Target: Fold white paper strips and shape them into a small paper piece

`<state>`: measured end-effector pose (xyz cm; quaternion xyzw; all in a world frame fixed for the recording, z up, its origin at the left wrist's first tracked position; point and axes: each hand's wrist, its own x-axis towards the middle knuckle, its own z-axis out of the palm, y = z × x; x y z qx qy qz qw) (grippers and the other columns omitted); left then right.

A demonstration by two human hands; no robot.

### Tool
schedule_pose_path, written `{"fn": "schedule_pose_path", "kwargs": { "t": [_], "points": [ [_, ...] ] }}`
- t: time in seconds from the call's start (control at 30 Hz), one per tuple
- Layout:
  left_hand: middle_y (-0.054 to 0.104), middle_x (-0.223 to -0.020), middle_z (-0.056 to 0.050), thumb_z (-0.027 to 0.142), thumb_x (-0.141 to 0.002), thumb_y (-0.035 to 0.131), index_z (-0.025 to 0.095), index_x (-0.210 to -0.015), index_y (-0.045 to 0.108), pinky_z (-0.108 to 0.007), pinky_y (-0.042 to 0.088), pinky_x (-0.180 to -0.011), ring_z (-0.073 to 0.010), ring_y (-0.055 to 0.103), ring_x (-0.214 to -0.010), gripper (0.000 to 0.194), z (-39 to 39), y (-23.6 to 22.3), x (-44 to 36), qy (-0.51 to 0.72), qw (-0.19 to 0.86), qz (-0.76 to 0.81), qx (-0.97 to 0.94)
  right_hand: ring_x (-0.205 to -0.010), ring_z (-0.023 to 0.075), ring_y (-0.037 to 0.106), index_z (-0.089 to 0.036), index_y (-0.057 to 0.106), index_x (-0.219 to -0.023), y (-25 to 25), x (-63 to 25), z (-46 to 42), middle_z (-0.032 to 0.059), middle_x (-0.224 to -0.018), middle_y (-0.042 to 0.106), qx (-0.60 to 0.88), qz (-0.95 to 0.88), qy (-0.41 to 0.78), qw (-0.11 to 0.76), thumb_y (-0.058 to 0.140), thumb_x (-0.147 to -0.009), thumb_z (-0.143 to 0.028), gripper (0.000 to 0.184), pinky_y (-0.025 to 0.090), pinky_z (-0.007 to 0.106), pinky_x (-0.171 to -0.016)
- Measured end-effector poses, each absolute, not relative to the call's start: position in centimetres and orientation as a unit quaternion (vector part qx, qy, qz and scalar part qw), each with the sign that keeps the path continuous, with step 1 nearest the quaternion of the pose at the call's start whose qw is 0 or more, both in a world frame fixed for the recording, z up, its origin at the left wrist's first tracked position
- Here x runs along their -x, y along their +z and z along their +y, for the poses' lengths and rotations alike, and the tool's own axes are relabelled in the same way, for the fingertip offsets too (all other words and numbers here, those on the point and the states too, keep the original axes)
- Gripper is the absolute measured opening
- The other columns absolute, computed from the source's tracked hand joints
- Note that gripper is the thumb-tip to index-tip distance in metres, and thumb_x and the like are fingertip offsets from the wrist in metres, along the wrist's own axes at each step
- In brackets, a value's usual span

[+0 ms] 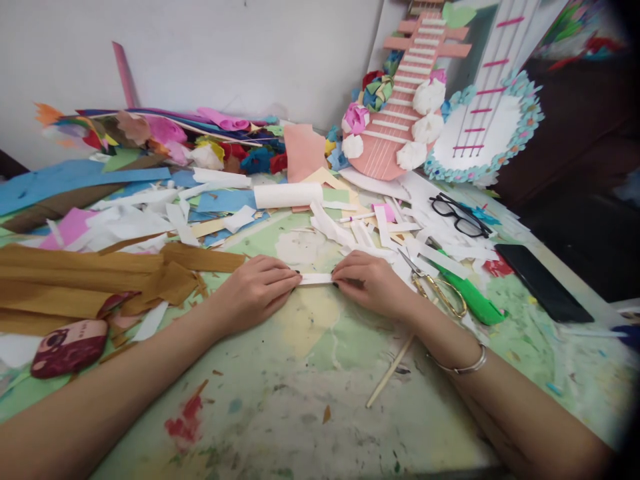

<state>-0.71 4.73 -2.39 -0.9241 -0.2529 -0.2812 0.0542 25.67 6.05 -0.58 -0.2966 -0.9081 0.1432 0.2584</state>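
1. White paper is forming the narrow strip [317, 279] I am stretching between my hands, low over the tabletop [280, 407]; whether it is touching the surface, I cannot tell.
2. My left hand [263, 283] is pinching one end and my right hand [370, 283] the other, fingers closed on the paper.
3. Keeping both grips level and pulling lightly is probably serving me best, since hard tugging could be tearing it.
4. Scissors [450, 297] are lying beside my right wrist and a stick [390, 371] is passing beneath, so I should be moving that arm carefully.
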Motion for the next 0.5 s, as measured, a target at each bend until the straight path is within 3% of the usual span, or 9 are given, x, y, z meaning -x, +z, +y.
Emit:
{"fn": "schedule_pose_path", "kwargs": {
  "t": [0.23,0.5],
  "points": [
    [0.075,-0.089,-0.004,0.024,-0.085,0.060,0.021,-0.086,0.073,-0.030,0.054,-0.077,-0.0172,0.065,-0.085,0.013,5.6,-2.1,0.7,-0.332,-0.156,-0.376,0.851,-0.082,0.0158,0.057,-0.017,0.068,-0.082,-0.5,-25.4,6.3,0.0050,-0.085,0.066,0.389,-0.865,0.203,0.243,0.058,-0.080,-0.010,0.013,0.045,0.028,-0.075],
    [0.074,-0.088,-0.003,0.031,-0.078,0.066,0.024,-0.078,0.073,-0.036,0.052,-0.082,-0.0198,0.066,-0.087,0.011,6.0,-2.1,0.9,-0.336,-0.199,-0.453,0.802,-0.078,0.0143,0.054,-0.017,0.065,-0.080,-0.5,-25.1,6.1,0.0037,-0.084,0.063,0.422,-0.844,0.218,0.249,0.059,-0.078,-0.008,0.011,0.041,0.027,-0.071]
  ]
}}
